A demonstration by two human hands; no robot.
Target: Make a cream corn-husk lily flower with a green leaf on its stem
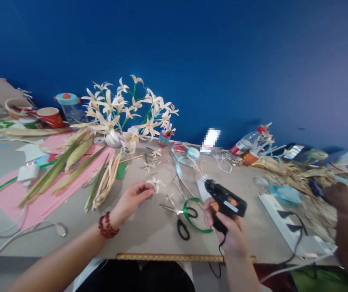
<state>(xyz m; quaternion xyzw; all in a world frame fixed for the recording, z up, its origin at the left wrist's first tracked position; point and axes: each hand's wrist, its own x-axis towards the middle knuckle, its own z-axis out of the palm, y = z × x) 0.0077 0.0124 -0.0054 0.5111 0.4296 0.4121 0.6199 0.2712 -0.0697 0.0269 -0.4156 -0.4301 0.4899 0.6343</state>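
Between its thumb and fingers, my left hand [132,199] pinches a small cream husk flower [156,184] just above the table [149,239]. My right hand [230,231] is wrapped round the handle of a black and orange hot glue gun [227,198], whose nozzle points up and left toward the flower but stays apart from it. Black-handled scissors [181,219] lie open between my hands, with a green ribbon [198,230] looped over them. Behind my left hand, other loose husk flowers [150,166] rest on the table.
A bouquet of husk flowers [125,105] stands at the back. Corn husks [79,154] and pink paper [39,202] lie left. A white power strip [283,227] with cords sits right, near another person's hand [344,198]. Blue ribbon [192,153] and a bottle [243,145] are farther back.
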